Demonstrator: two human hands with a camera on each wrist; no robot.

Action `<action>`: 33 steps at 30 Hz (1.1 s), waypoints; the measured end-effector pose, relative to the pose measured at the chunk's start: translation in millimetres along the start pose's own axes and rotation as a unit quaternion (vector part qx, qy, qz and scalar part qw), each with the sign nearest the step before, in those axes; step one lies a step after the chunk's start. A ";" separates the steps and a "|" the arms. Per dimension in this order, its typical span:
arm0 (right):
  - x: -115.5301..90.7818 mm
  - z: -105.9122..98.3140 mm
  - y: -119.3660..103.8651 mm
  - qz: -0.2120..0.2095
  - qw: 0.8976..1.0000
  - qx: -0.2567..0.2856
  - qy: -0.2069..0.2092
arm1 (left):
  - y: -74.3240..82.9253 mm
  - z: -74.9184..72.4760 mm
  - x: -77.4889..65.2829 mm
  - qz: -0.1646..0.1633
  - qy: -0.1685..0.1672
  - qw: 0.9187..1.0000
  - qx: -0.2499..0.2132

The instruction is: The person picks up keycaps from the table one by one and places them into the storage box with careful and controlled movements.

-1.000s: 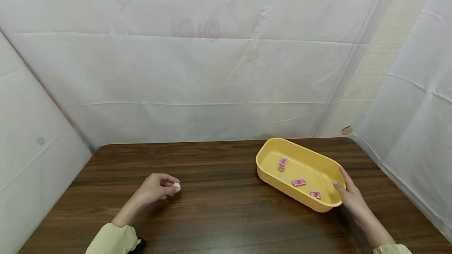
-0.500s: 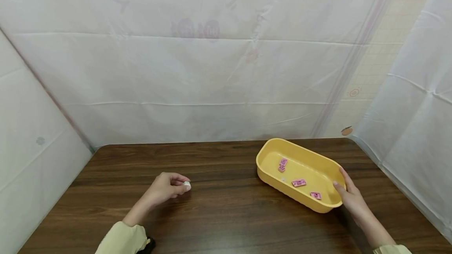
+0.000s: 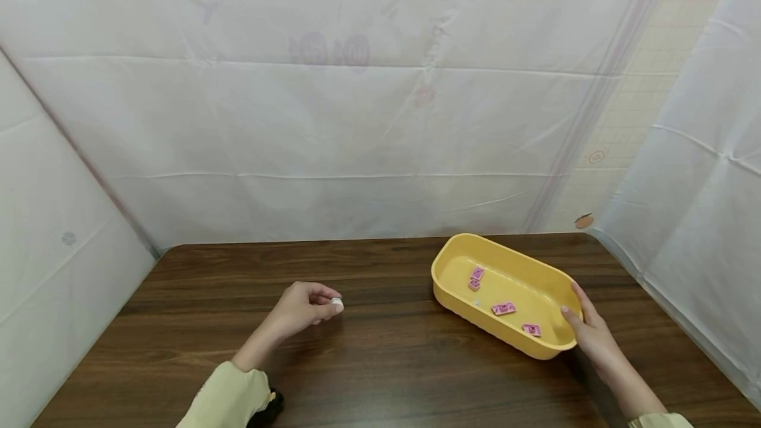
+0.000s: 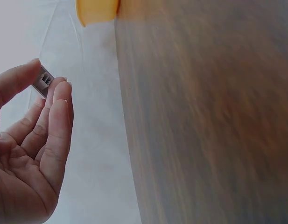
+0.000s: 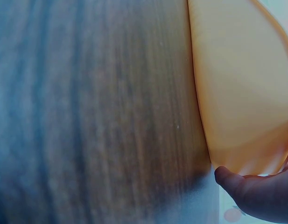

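Thumb and fingertips of my left hand (image 3: 300, 309) pinch a small white block (image 3: 337, 304) over the left-middle of the table. In the left wrist view the hand (image 4: 36, 154) holds this block (image 4: 43, 81) by its edges, and its hollow side with dark gaps shows. My right hand (image 3: 594, 335) grips the near right end of a yellow plastic tub (image 3: 458, 302). Several small pink patterned pieces (image 3: 503, 308) and a tiny whitish bit (image 3: 477, 302) lie in the tub. The right wrist view has the tub's outer wall (image 5: 242, 84) beside the hand (image 5: 260, 193).
A dark wood-grain table (image 3: 380, 375) carries the tub, which stands slantwise near its right side. White printed sheeting (image 3: 297, 117) hangs behind the table and along both sides.
My left hand has moved to the right and slightly away from me, with the white block pinched in it. The right hand and the tub stay in place.
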State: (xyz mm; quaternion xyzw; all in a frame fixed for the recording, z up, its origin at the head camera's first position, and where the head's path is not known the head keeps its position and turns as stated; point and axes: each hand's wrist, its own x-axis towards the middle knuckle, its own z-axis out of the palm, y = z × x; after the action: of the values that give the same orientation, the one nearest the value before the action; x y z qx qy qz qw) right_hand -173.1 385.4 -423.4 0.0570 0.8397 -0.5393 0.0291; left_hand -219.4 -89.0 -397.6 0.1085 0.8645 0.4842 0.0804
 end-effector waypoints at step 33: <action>0.5 0.3 0.8 -0.006 1.000 0.001 0.003 | 47.5 40.2 35.0 0.060 0.029 0.998 -0.013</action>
State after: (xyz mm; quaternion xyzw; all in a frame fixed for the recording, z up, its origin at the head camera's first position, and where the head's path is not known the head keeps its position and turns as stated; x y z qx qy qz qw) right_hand -173.6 385.4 -424.3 0.0536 0.8396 -0.5400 0.0229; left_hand -238.1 -22.6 -379.1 0.1452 0.8519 0.5025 0.0272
